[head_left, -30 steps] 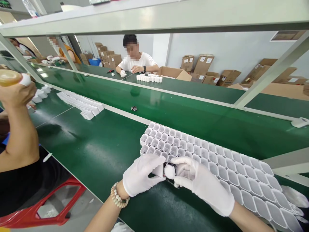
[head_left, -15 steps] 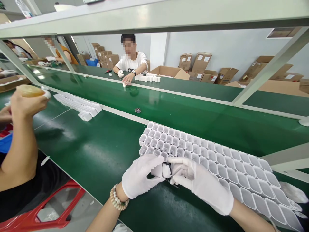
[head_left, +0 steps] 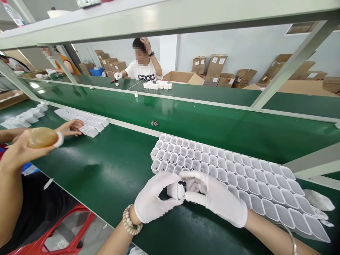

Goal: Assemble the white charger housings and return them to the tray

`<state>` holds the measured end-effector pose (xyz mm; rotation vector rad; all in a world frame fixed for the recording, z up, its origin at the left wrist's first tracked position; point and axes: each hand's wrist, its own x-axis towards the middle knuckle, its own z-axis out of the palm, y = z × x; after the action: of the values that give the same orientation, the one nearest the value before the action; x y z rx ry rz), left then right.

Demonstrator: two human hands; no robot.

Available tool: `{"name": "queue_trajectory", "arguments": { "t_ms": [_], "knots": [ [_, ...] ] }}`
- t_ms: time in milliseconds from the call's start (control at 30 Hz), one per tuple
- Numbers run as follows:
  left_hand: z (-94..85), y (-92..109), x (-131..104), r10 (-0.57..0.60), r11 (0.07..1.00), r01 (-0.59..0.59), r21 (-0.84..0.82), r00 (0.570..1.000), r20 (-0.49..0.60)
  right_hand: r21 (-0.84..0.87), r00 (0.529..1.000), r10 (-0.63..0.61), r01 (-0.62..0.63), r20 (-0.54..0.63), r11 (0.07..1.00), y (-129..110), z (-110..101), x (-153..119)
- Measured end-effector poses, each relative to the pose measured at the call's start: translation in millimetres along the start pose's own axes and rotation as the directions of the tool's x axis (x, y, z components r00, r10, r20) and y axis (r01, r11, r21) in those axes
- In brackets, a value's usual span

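Note:
My gloved left hand (head_left: 154, 199) is closed around a small white plastic housing (head_left: 172, 190), tipped on its side with its end toward my right hand. At that end show a black part (head_left: 182, 183) and a white lump (head_left: 181, 193); their exact kind I cannot make out. The fingers of my gloved right hand (head_left: 216, 197) are bent round the black part, partly hiding it. Just behind both hands stand rows of white open-topped housings (head_left: 233, 181), some with small dark spots inside.
A co-worker's hand at left holds an amber, rounded object (head_left: 42, 137); the other touches white housings (head_left: 92, 130). A small dark part (head_left: 154, 123) lies on the green belt (head_left: 202, 124). A metal upright (head_left: 289, 67) and a shelf beam (head_left: 170, 19) frame the bench.
The black part sits closer to the white housing, and the thin dark pieces below it no longer show. The co-worker at left has reached to the housings; the person opposite has raised a hand to the head.

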<state>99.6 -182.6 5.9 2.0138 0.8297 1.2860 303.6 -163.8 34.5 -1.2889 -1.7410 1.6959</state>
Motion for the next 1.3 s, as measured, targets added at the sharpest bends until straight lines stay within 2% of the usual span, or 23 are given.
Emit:
{"name": "queue_trajectory", "arguments": {
  "t_ms": [133, 300, 367, 467, 567, 700, 833, 900, 967, 1033, 1167, 1233, 1300],
  "knots": [
    [1.0, 3.1, -2.6, -0.024, 0.994, 0.024, -0.109, 1.0, 0.007, 0.047, 0.999, 0.024, -0.026, 0.029, 0.999, 2.2, 0.0, 2.7],
    [1.2, -2.8, -10.3, -0.084, 0.991, 0.089, -0.099, 0.995, 0.055, 0.085, 0.998, 0.038, -0.042, 0.053, 0.995, 2.6, 2.2, 5.2],
    [1.2, -3.8, -12.1, -0.097, 0.988, 0.104, -0.115, 0.993, 0.068, 0.136, 0.995, 0.028, -0.042, 0.098, 0.99, 0.0, 2.1, 4.5],
    [0.5, -2.4, -10.7, -0.115, 0.981, 0.128, -0.148, 0.989, 0.088, 0.234, 0.972, -0.032, -0.024, 0.231, 0.972, -4.5, 1.0, 4.0],
    [-0.4, 0.8, -6.0, -0.074, 0.982, 0.091, -0.167, 0.992, 0.107, 0.285, 0.946, -0.124, 0.035, 0.3, 0.958, -4.8, 1.6, 5.6],
    [0.7, 3.0, -3.4, 0.017, 0.991, -0.003, -0.137, 0.995, 0.096, 0.166, 0.952, -0.144, 0.101, 0.272, 0.981, -0.5, 5.8, 5.5],
    [3.3, 2.9, -4.7, -0.014, 0.998, 0.02, -0.064, 0.994, 0.104, 0.004, 0.993, -0.032, 0.032, 0.113, 0.999, 0.2, 8.2, -0.1],
    [3.5, 2.4, -5.2, -0.032, 0.998, 0.039, -0.052, 0.992, 0.126, -0.038, 0.995, -0.008, 0.012, 0.098, 0.999, 1.0, 8.0, -1.8],
    [3.2, 1.2, -6.4, -0.062, 0.996, 0.068, -0.048, 0.991, 0.117, -0.067, 0.995, -0.021, 0.028, 0.1, 0.997, 3.8, 7.5, -1.6],
    [3.9, -0.7, -8.9, -0.115, 0.992, 0.117, -0.043, 0.991, 0.064, -0.124, 0.996, -0.054, 0.063, 0.071, 0.99, 7.6, 7.5, -0.1],
    [12.5, -3.3, -13.0, -0.218, 0.975, 0.216, -0.048, 0.975, -0.037, -0.312, 0.98, -0.196, 0.199, 0.043, 0.929, 9.5, 11.2, 1.4],
    [16.5, -2.1, -10.2, -0.203, 0.978, 0.202, -0.055, 0.979, -0.019, -0.406, 0.978, -0.207, 0.199, 0.024, 0.892, 6.8, 13.9, -0.7],
    [14.7, -0.1, -3.1, -0.131, 0.989, 0.134, -0.06, 0.99, 0.043, -0.455, 0.985, -0.17, 0.136, -0.035, 0.88, 3.2, 14.6, -4.2]
  ]
}}
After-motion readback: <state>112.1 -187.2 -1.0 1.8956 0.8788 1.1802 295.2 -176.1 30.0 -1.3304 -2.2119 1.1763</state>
